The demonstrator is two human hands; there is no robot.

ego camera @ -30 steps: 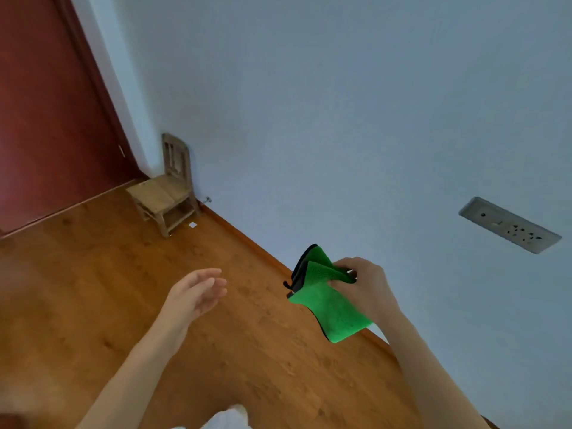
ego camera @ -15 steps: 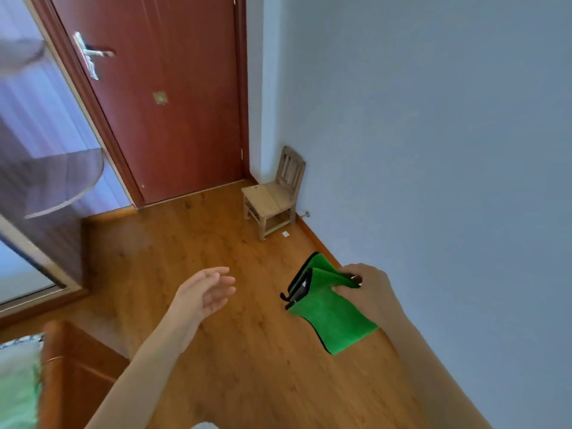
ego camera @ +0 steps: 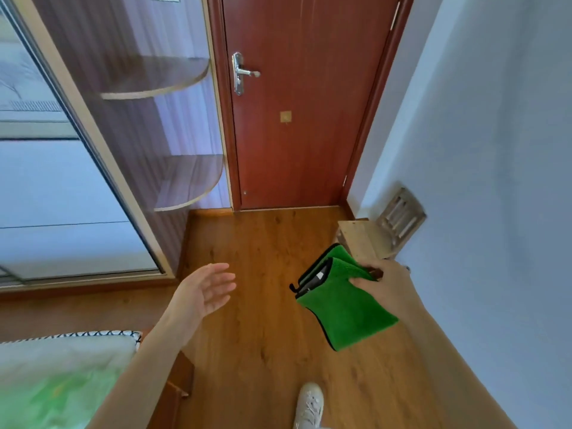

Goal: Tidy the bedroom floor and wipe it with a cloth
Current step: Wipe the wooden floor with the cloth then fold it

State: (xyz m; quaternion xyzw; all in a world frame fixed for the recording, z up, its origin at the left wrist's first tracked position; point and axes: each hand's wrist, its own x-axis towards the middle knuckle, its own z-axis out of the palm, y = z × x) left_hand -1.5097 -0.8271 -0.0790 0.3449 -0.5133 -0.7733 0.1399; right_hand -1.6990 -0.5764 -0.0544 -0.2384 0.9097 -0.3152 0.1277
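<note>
A folded green cloth (ego camera: pixel 342 308) with a dark edge hangs in the air over the wooden floor (ego camera: pixel 266 305). My right hand (ego camera: pixel 387 286) pinches its upper right corner with curled fingers. Something small and dark-reddish shows between the fingers, too blurred to name. My left hand (ego camera: pixel 205 289) floats to the left of the cloth, palm up, fingers straight and relaxed, holding nothing.
A red-brown door (ego camera: pixel 297 103) with a metal handle (ego camera: pixel 243 72) is shut ahead. A small wooden chair (ego camera: pixel 380 230) stands against the right wall. A wardrobe with curved shelves (ego camera: pixel 173 82) lines the left. A bed corner (ego camera: pixel 62 373) and my white shoe (ego camera: pixel 309 404) lie below.
The view has swung left and up, from the wall and socket to the door and wardrobe. Both hands keep their pose; the cloth stays in my right hand.
</note>
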